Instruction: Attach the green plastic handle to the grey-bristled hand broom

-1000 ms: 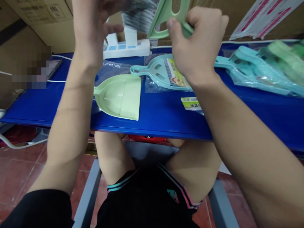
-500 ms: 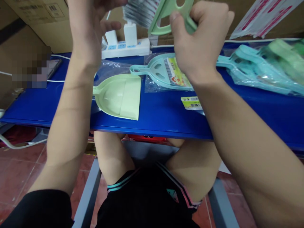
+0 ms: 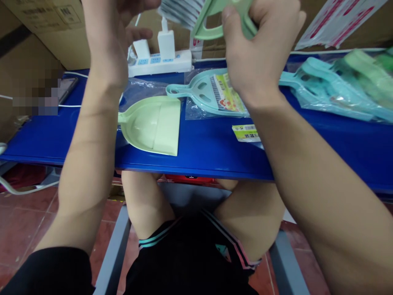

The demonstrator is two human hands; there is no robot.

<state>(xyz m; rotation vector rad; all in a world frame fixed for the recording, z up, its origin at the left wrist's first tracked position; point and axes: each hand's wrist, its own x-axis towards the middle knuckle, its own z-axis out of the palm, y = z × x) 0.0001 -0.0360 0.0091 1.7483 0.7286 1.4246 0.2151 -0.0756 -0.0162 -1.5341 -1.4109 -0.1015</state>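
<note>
My right hand (image 3: pixel 258 45) grips the handle of a light green hand brush (image 3: pixel 211 20), held high above the blue table (image 3: pixel 208 151). The brush's grey and white bristles (image 3: pixel 181 10) point left, and my left hand (image 3: pixel 107 32) is at them, its fingertips cut off by the top edge of the picture. Below on the table lies a light green dustpan (image 3: pixel 153 125). Behind it a teal dustpan and brush set (image 3: pixel 208 94) lies in a clear bag with a yellow label.
A small yellow label (image 3: pixel 245 133) lies near the table's front edge. A white power strip (image 3: pixel 159 63) with two plugs stands at the back. Several bagged teal and green sets (image 3: pixel 337 86) are piled at the right. Cardboard boxes (image 3: pixel 55 28) stand behind, and a phone (image 3: pixel 66 88) lies at the left.
Both hands have risen a little with the green brush, so more of it is cut off by the top edge. The things on the table have not moved.
</note>
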